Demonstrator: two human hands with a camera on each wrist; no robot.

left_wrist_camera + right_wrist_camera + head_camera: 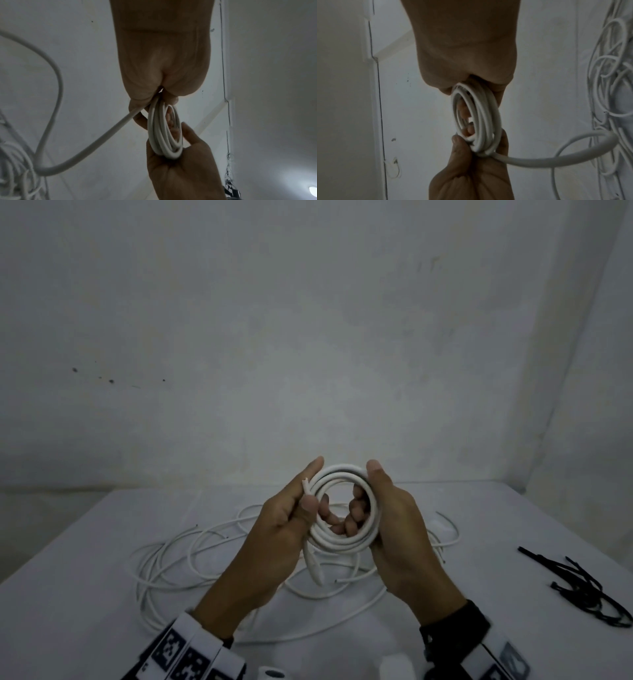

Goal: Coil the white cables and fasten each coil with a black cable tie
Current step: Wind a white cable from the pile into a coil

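Both hands are up off the table (85,542), sharing one white coil (343,508) held upright in front of the wall (308,337). The left hand (274,529) has the coil's left side: thumb pressed on the front of the loops, index finger stretched up along the outer edge, other fingers curled through the middle. The right hand (397,525) grips the coil's right side, thumb over the top rim and fingers hooked through the hole, so the fingertips of both hands nearly meet inside it.

A cut cable end (305,482) pokes out at the coil's upper left, just by the left index finger. From the bottom of the coil a loose tail (313,566) hangs down past the left palm; in the left wrist view the tail (102,132) swings off in a wide loop to the pile.

Directly below the coil, the rest of the white cables (191,559) lie in a loose tangle on the table. The black cable ties (582,587) sit in a little heap well off to the coil's right, near the table edge, untouched.
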